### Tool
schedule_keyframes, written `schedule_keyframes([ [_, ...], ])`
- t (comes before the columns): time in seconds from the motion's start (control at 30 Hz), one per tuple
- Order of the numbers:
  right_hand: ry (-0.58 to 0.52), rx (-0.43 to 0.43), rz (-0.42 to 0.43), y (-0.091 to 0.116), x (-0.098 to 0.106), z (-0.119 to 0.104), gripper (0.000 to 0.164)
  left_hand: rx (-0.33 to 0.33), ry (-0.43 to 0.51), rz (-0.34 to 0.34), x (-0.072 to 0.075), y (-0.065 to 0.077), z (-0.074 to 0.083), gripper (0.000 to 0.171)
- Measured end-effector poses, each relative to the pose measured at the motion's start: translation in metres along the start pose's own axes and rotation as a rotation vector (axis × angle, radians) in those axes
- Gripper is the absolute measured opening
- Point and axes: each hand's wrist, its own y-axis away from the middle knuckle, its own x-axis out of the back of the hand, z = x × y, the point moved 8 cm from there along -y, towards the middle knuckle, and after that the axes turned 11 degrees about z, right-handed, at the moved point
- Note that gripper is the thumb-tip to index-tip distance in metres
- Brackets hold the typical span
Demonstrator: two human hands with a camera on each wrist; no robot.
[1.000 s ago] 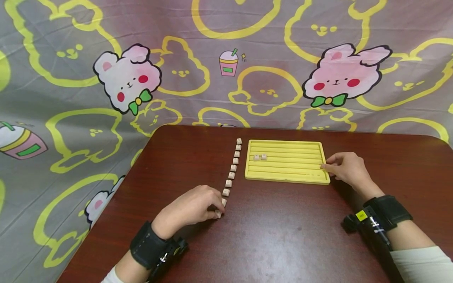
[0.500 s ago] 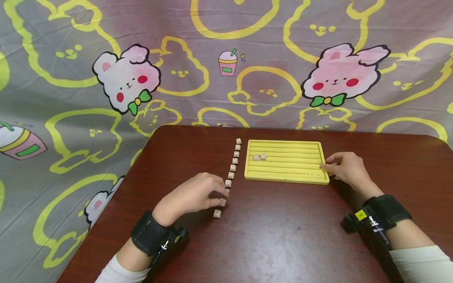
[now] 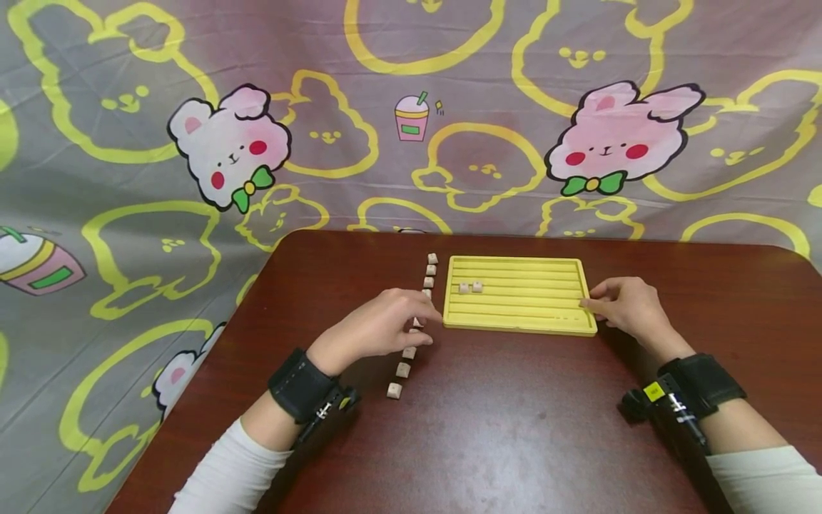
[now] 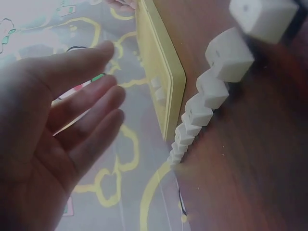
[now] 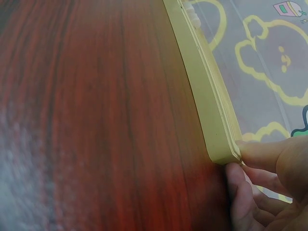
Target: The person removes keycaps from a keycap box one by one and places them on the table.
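A row of small white keycaps runs away from me across the table. Over its middle hovers my left hand, hiding some of them. In the left wrist view, nothing lies between its thumb and loosely bent fingers, and the keycap row stands beside the hand. Right of the row lies a yellow ridged tray with two keycaps side by side at its left. My right hand pinches the tray's right edge between thumb and fingers, near the front corner.
The dark reddish-brown table carries everything. Behind it hangs a cloth printed with cartoon rabbits, right at the table's back edge. A black band with a camera sits on the left wrist, and another band on the right.
My left hand has moved away from me along the row, from the near keycaps to its middle, uncovering the near ones. The right hand and tray stay put.
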Motion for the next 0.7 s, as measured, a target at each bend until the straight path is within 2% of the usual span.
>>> schedule_keyframes([
  [0.1,-0.008,-0.005,0.003,0.000,0.000,0.000,0.038,-0.019,-0.010,0.020,0.000,-0.013,-0.001,0.029],
  [0.4,-0.012,-0.009,0.002,0.001,0.001,-0.001,0.037,-0.033,-0.138,0.046,-0.002,-0.050,-0.002,0.032],
  [0.7,-0.012,0.002,0.000,-0.001,0.001,-0.001,0.038,0.014,-0.126,0.092,-0.013,-0.079,-0.016,0.031],
])
